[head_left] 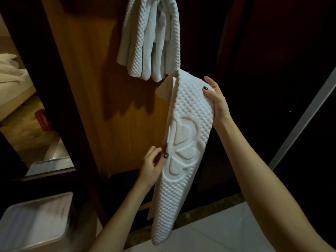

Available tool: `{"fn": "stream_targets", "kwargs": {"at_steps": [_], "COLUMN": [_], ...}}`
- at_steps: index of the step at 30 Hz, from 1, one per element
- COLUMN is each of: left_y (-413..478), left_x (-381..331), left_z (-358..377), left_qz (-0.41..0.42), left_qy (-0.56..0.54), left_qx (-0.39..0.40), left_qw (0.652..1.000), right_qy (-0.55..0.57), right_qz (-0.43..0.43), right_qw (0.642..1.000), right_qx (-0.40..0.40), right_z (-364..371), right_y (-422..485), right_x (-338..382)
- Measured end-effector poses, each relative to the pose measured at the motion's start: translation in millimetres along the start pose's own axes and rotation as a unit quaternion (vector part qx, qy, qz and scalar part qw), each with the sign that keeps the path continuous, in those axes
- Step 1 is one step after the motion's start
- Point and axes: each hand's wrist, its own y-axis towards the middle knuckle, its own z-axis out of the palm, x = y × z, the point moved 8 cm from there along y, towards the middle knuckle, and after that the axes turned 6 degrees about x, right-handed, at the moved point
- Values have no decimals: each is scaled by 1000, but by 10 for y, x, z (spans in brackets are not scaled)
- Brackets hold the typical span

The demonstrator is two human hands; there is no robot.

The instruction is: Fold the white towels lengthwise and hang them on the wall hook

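**Just below the hung towels (151, 39), a folded towel (183, 135) is being held**

Here, in the head view, the folded towel is being held up in the air as a long narrow strip, doubled lengthwise, in front of a wooden panel (87, 91). Its dimpled face, with an embossed flower at mid-length, is being shown to the camera, and its lower end is hanging free above the tiled floor (227, 226). The upper right edge is being gripped by the right hand (218, 102), with the thumb laid on the front and the fingers wrapped behind. About halfway down, the open left edges are being pinched by the left hand (151, 165) between thumb and curled fingertips. The hung towels are being seen as a white bunch draped against the panel, their lowest ends just beside the strip's top corner; their top is being cut off by the frame edge. At lower left a white bin (36, 222) is being shown blurred, and part of a bed (11, 71) is being glimpsed at the far left.
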Motion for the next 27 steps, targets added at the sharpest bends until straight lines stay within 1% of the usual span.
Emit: {"fn": "stream_targets", "kwargs": {"at_steps": [2,5,8,12,14,17,19,21,23,25,27], "left_y": [-29,-75,-104,-6,47,30,-34,-99,-182,-303,-434], "left_x": [117,302,464,519,543,637,705,806,878,963,1088], "left_z": [119,223,252,164,151,191,212,205,179,161,143], "left_qz": [-40,-86,-126,-118,-107,-124,-128,-134,-131,-134,-145], "left_qy": [34,97,91,87,76,92,55,2,-18,3,24], "left_qx": [15,11,26,45,84,162,190,199,216,245,253], "left_qw": [999,991,987,988,988,975,972,971,967,960,956], "right_qy": [-4,-2,-17,-27,-23,-16,-16,-19,-18,-11,-13], "right_qz": [-9,-29,-48,-56,-58,-57,-56,-57,-58,-57,-55], "right_qw": [1000,1000,999,997,996,994,993,992,990,987,986], "right_qx": [2,-4,-18,-51,-71,-90,-102,-114,-129,-147,-159], "right_z": [54,123,113,15,-72,-193,-256,-314,-400,-481,-488], "right_y": [37,91,143,182,173,158,154,134,91,40,-8], "right_x": [16,91,179,227,224,222,238,251,245,231,216]}}
